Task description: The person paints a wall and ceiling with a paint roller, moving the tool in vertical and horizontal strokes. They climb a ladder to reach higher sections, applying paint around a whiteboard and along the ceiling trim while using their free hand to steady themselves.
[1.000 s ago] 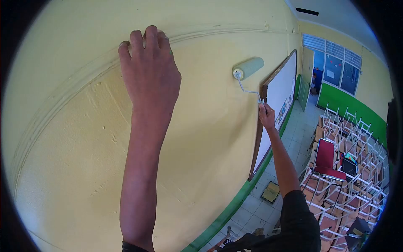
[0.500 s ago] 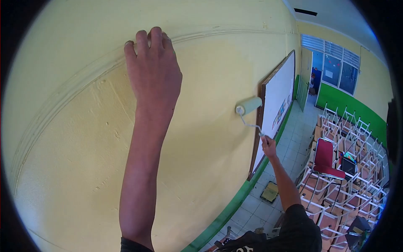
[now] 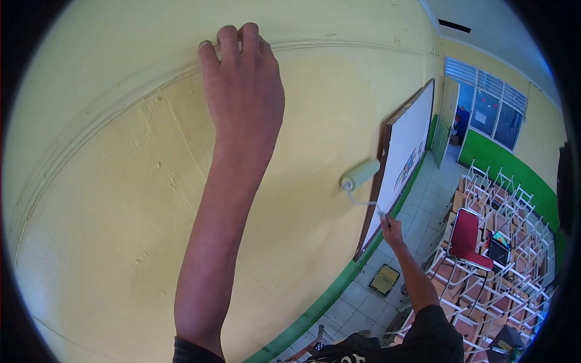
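My left hand (image 3: 245, 91) is raised against the yellow wall (image 3: 290, 199), its fingers bent and hooked onto the thin wall ledge (image 3: 321, 43). In my right hand (image 3: 391, 232) is the handle of a paint roller (image 3: 361, 175), with the fingers wrapped round it. The roller's pale, paint-coated sleeve lies against the wall, right beside the brown frame of a whiteboard (image 3: 408, 151). Around the roller the wall looks smooth, while bumps and scratches show farther left, beyond my left forearm.
Below on the tiled floor stands a yellowish square container (image 3: 385, 280). Many desks with upturned white-legged chairs (image 3: 508, 199) fill the right side, with a red chair (image 3: 465, 239) among them. A green door (image 3: 446, 121) stands ajar at the back.
The paint roller and my right hand have moved down along the wall beside the whiteboard. My left hand stays on the ledge; the view has shifted slightly.
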Demonstrator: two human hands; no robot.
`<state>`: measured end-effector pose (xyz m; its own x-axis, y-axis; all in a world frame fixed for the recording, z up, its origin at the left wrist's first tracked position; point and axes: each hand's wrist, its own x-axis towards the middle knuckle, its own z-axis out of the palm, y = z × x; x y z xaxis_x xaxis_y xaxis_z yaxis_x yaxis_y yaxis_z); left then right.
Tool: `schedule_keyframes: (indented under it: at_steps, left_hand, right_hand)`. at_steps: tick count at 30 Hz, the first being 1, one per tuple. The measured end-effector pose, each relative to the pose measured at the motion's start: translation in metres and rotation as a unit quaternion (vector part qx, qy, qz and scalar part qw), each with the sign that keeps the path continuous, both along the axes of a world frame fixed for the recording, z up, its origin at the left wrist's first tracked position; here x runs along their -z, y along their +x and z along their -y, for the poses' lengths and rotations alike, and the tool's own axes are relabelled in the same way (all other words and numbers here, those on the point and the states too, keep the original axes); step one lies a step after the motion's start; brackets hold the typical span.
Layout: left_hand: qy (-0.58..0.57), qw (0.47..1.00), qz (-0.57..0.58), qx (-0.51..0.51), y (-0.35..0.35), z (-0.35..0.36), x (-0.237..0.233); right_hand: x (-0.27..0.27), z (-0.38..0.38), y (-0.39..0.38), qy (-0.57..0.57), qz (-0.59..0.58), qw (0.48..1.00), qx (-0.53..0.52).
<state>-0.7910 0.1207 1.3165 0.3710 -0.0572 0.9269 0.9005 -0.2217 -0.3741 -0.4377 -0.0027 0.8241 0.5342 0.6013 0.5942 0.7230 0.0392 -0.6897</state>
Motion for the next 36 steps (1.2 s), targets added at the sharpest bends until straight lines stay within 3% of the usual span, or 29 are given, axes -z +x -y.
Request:
schedule_keyframes:
  at_steps: [6, 7, 12, 14, 17, 23, 26, 28, 30, 36]
  left_hand:
    - [-0.006, 1.0, -0.002, -0.011, 0.002, 0.001, 0.001]
    - [0.004, 1.0, 0.001, 0.003, 0.001, 0.0, 0.001]
    - [0.013, 1.0, 0.003, 0.025, 0.0, -0.002, 0.0]
    - [0.004, 1.0, -0.002, -0.007, 0.0, -0.002, 0.001]
    - [0.009, 1.0, 0.001, 0.024, -0.001, 0.0, 0.001]
    - [-0.001, 1.0, 0.008, -0.005, 0.004, 0.003, -0.001]
    - [-0.01, 1.0, 0.0, -0.005, 0.003, 0.005, -0.001]
    - [-0.008, 1.0, -0.001, -0.005, 0.002, 0.004, 0.0]
    - [-0.005, 1.0, 0.001, -0.005, 0.003, 0.005, -0.001]
    - [-0.013, 1.0, 0.004, -0.007, 0.002, 0.006, -0.001]
  right_hand:
    - [-0.022, 0.005, -0.041, 0.04, 0.091, 0.995, -0.005]
    - [-0.04, -0.004, -0.043, 0.071, 0.14, 0.988, 0.002]
    - [-0.181, -0.033, -0.082, 0.105, 0.129, 0.986, 0.023]
    - [-0.214, -0.042, -0.094, 0.135, 0.089, 0.986, 0.025]
    - [-0.205, -0.043, -0.105, 0.15, 0.11, 0.982, 0.013]
    - [-0.053, 0.006, -0.155, 0.026, 0.03, 0.999, 0.011]
    - [-0.036, 0.029, -0.167, -0.001, -0.001, 1.0, -0.014]
    - [-0.043, 0.035, -0.169, -0.021, -0.02, 0.999, -0.02]
    - [-0.075, 0.02, -0.16, 0.037, 0.028, 0.999, -0.01]
    - [-0.208, -0.037, -0.133, 0.128, 0.122, 0.984, 0.032]
